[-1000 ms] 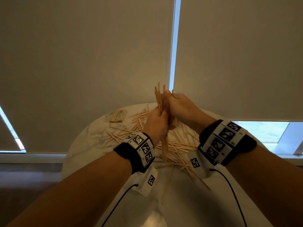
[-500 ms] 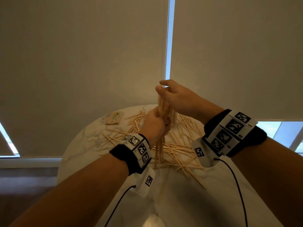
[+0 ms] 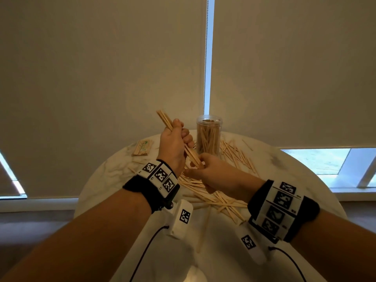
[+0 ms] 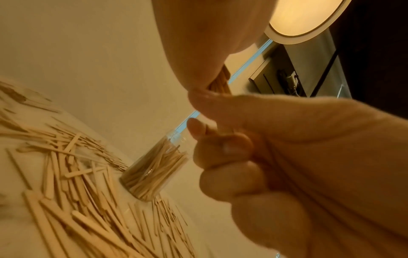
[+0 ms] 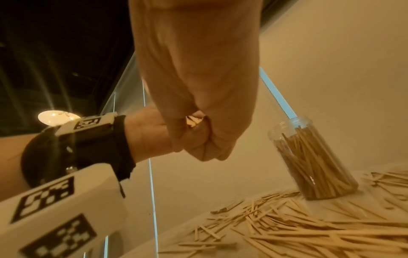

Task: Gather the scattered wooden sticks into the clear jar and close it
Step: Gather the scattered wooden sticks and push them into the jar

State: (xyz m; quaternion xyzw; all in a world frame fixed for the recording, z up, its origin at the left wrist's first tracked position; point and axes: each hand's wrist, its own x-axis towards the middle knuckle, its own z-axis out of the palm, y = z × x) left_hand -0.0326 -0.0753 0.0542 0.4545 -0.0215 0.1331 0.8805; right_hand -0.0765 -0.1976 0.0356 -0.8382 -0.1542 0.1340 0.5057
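Far to the left of my left hand (image 3: 175,147) a small packet of sticks (image 3: 142,147) lies flat near the table's (image 3: 305,180) edge, its pale band printed with a bit of green. That hand is curled into a fist round a bundle of sticks (image 3: 165,120), flat, thin, light wood with squared ends, tilted so the top leans left and away from me; I cannot count them, they sit too tight together. My right hand (image 3: 211,171) is just below and to the right, touching the left, its fingers closed on the bundle's lower end. Under and around both hands the loose sticks (image 3: 221,198) lie criss-crossed in a heap on the round, white, marbled table, far too many to count. Just beyond my right hand stands the one jar (image 3: 208,137), a clear, smooth plastic cylinder, upright, open at the top and already packed with sticks on end. To its right more sticks fan out over the tabletop.
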